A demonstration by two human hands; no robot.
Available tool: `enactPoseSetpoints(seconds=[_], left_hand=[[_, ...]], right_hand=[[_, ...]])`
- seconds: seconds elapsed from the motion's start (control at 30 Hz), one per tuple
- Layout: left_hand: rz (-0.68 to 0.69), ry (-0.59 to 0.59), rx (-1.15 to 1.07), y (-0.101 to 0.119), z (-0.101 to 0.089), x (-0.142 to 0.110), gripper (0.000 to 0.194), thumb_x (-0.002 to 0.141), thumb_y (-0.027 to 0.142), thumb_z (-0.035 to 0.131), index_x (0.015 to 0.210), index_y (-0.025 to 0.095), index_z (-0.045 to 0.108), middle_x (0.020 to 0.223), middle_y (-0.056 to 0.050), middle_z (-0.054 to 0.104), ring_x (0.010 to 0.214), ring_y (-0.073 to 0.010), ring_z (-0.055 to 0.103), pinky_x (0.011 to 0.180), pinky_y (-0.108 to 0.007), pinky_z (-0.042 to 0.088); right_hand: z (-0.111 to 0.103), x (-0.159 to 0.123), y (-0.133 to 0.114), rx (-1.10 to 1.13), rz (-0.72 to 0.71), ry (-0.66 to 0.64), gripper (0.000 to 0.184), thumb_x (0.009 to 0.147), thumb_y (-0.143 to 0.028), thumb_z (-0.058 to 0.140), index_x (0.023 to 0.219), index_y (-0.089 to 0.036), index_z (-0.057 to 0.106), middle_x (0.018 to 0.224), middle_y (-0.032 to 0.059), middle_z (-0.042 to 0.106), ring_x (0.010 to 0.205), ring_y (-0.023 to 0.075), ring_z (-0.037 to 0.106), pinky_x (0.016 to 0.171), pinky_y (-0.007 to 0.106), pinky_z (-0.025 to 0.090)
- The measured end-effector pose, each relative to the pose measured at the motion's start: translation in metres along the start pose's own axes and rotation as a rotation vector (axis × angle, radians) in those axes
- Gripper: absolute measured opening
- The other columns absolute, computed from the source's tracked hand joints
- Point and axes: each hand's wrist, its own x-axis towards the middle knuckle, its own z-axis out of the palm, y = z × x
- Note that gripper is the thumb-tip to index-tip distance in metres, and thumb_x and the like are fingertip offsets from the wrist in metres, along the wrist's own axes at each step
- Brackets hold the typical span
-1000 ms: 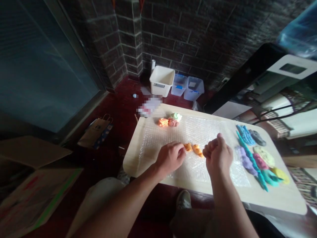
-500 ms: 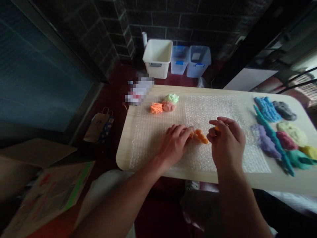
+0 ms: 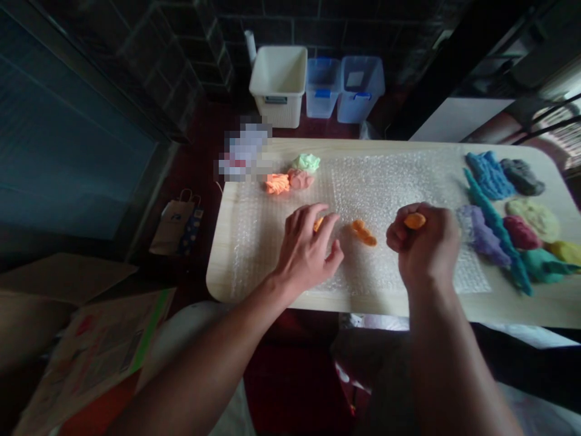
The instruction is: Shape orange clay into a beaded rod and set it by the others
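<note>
My left hand (image 3: 308, 245) hovers over the bubble wrap with fingers spread and thumb apart. A small bit of orange modelling clay (image 3: 318, 224) shows between its fingers; it seems to lie on the wrap behind them, mostly hidden. My right hand (image 3: 424, 242) is closed in a fist around a lump of orange modelling clay (image 3: 414, 220), which pokes out at the top by the thumb. Between the hands, touching neither, a short lumpy orange clay strip (image 3: 364, 232) rests on the bubble wrap (image 3: 381, 188).
Light orange (image 3: 278, 183), pinkish (image 3: 300, 178) and green clay (image 3: 307, 162) sit at the table's back left. Blue (image 3: 490, 175), grey, teal, purple (image 3: 483, 236), red and yellow lumps lie at the right. Bins (image 3: 279, 88) stand beyond the table (image 3: 218, 266); an open cardboard box (image 3: 100, 351) is lower left.
My left hand has shifted left away from the orange strip, its fingers opening wider. My right hand has turned and closed into a fist around its orange clay. The camera has tilted slightly.
</note>
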Motion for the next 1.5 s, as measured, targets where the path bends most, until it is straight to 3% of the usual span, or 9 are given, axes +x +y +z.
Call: enactPoseSetpoints(seconds=[0.13,0.27,0.47,0.57,0.7,1.0,1.23,1.37,1.5], left_hand=[[0.089,-0.049,-0.044,0.02,0.002,0.002,0.033,0.095,0.023,0.055,0.126,0.018,0.062,0.133,-0.014,0.059,0.123,-0.0294,0.056,0.108,-0.048,0.044],[0.064,-0.066,-0.039,0.028,0.006,0.007,0.028,0.094,0.019,0.055,0.12,0.017,0.065,0.121,-0.012,0.064,0.117,-0.028,0.058,0.105,-0.045,0.045],[0.085,0.024,-0.039,0.019,0.006,0.016,0.021,0.093,0.014,0.055,0.11,0.017,0.068,0.111,-0.01,0.069,0.112,-0.0275,0.059,0.102,-0.046,0.044],[0.092,0.089,-0.075,0.004,0.007,0.018,0.018,0.092,0.015,0.057,0.105,0.019,0.068,0.108,-0.009,0.071,0.109,-0.0269,0.061,0.1,-0.045,0.045],[0.072,0.147,-0.105,-0.016,0.007,0.017,0.016,0.092,0.017,0.057,0.103,0.02,0.068,0.104,-0.009,0.071,0.105,-0.0261,0.062,0.098,-0.044,0.047],[0.089,0.163,-0.137,-0.019,0.005,0.017,0.016,0.093,0.016,0.056,0.103,0.018,0.068,0.103,-0.009,0.071,0.104,-0.0257,0.061,0.097,-0.043,0.048],[0.097,0.175,-0.15,-0.019,0.011,0.016,0.014,0.092,0.014,0.057,0.098,0.019,0.068,0.1,-0.008,0.072,0.102,-0.025,0.061,0.096,-0.042,0.048],[0.089,0.185,-0.147,-0.02,0.009,0.018,0.015,0.092,0.013,0.057,0.099,0.019,0.068,0.099,-0.008,0.072,0.103,-0.0249,0.061,0.096,-0.042,0.049],[0.089,0.192,-0.147,-0.019,0.008,0.019,0.015,0.091,0.012,0.057,0.098,0.019,0.068,0.099,-0.008,0.071,0.102,-0.0249,0.061,0.095,-0.042,0.049]], right_hand=[[-0.003,0.003,0.0,-0.073,-0.026,0.059,0.017,0.085,-0.023,0.059,0.069,-0.019,0.064,0.048,-0.0069,0.037,0.04,0.007,0.031,0.039,0.02,0.018],[-0.007,0.006,0.002,-0.161,-0.007,0.131,0.017,0.075,-0.017,0.054,0.08,-0.018,0.07,0.065,-0.0005,0.06,0.048,0.0083,0.044,0.043,0.02,0.031],[-0.009,0.007,0.002,-0.008,0.046,0.067,0.016,0.067,-0.021,0.053,0.06,-0.016,0.066,0.059,-0.0004,0.051,0.049,0.008,0.037,0.043,0.021,0.025],[-0.003,0.006,-0.003,0.111,0.096,0.103,0.022,0.069,-0.024,0.054,0.048,-0.021,0.049,0.05,-0.0039,0.04,0.044,0.0074,0.028,0.039,0.023,0.016],[0.009,0.002,-0.006,0.109,0.041,0.195,0.046,0.073,-0.019,0.064,0.044,-0.024,0.028,0.042,-0.0098,0.022,0.037,0.0053,0.018,0.036,0.024,0.012],[0.017,0.0,0.002,-0.045,-0.103,0.177,0.061,0.089,-0.043,0.074,0.045,-0.023,0.037,0.038,-0.0078,0.033,0.032,0.006,0.029,0.034,0.025,0.018],[0.016,-0.005,-0.008,0.049,-0.01,0.101,0.066,0.091,-0.048,0.072,0.049,-0.024,0.027,0.042,-0.0105,0.021,0.035,0.005,0.017,0.034,0.023,0.013],[0.017,-0.007,-0.002,-0.089,-0.053,0.063,0.052,0.094,-0.051,0.069,0.056,-0.022,0.047,0.045,-0.0073,0.04,0.034,0.0055,0.03,0.034,0.023,0.02],[0.017,-0.008,0.002,-0.215,-0.089,0.016,0.027,0.094,-0.046,0.071,0.093,-0.02,0.067,0.064,-0.0011,0.066,0.033,0.0056,0.037,0.034,0.024,0.024]])
